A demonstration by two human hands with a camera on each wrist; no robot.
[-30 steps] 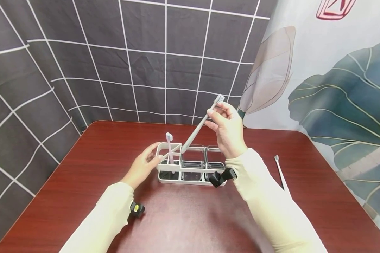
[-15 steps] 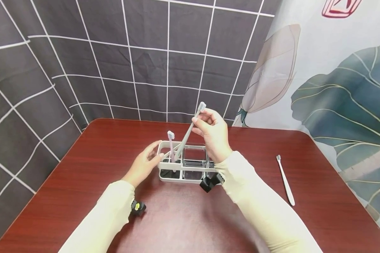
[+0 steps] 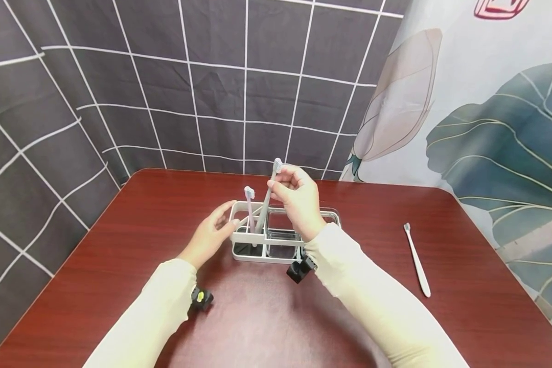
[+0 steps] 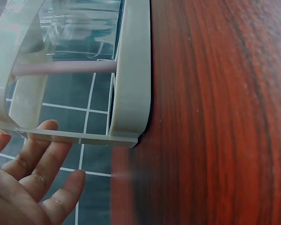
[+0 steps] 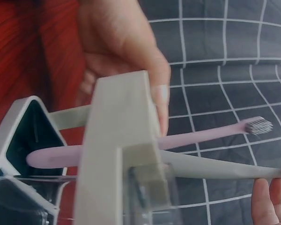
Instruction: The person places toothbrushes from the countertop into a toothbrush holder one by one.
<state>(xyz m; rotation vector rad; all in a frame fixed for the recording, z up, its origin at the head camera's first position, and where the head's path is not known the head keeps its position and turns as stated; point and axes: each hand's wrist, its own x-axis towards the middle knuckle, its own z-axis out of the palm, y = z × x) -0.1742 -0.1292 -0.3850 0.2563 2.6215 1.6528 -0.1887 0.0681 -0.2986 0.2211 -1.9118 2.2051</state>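
Note:
A pale toothbrush holder (image 3: 246,238) stands on the table, its left end gripped by my left hand (image 3: 207,236) with the thumb near the front rim and fingers at the back. Its left compartment holds a pink toothbrush (image 3: 251,210), bristles up. My right hand (image 3: 298,200) pinches a grey toothbrush (image 3: 264,207) just below its head. The grey handle slants down into that same compartment, beside the pink one. In the right wrist view, the upper bar of the holder (image 5: 103,140) hides the grey handle's lower end.
Clear cups (image 3: 281,235) sit in the holder's other compartments, partly behind my right hand. A white toothbrush (image 3: 417,261) lies on the red-brown table (image 3: 363,214) at the right. A dark gridded cloth (image 3: 216,92) hangs behind the table.
My right hand has moved left and down, bringing the grey toothbrush from above the middle compartment into the left one. My left hand has stayed on the holder.

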